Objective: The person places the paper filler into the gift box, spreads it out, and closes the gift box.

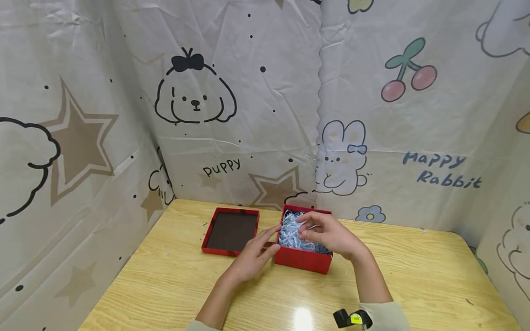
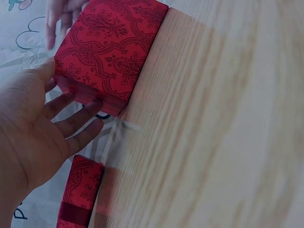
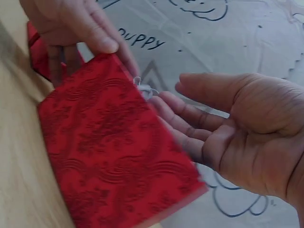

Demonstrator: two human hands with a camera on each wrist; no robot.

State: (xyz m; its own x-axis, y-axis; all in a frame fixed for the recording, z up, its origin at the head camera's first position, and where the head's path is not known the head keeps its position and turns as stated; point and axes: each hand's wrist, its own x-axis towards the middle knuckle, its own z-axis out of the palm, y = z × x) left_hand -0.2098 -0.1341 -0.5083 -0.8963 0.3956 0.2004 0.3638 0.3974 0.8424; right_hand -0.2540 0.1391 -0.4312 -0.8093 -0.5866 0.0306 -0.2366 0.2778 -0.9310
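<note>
right now the red box (image 1: 303, 257) sits open near the middle of the wooden table (image 1: 414, 276), toward its far edge, its patterned red wall facing the person and its inside filled with pale blue-white shredded paper (image 1: 291, 234). over that filling hovers the right hand (image 1: 327, 234), fingers loosely bent and slightly spread, palm down; the head view does not make clear whether the fingertips are pinching any of the shreds, and the right wrist view shows the palm open with relaxed fingers beside the box wall (image 3: 118, 156), holding nothing that can be seen. the left hand (image 1: 252, 257) lies against the box's left side, fingers nearly straight and fanned, their tips touching the box's corner; the left wrist view shows those fingers (image 2: 76, 114) flat against the lower edge of the red wall (image 2: 109, 52), not wrapped round it. just beside the box on the left lies the red lid (image 1: 231, 231), turned up so its dark inner face shows, resting flat on the table. behind and to both sides hangs a cream cartoon backdrop (image 1: 265, 115) with a puppy, stars, a rabbit and cherries.
</note>
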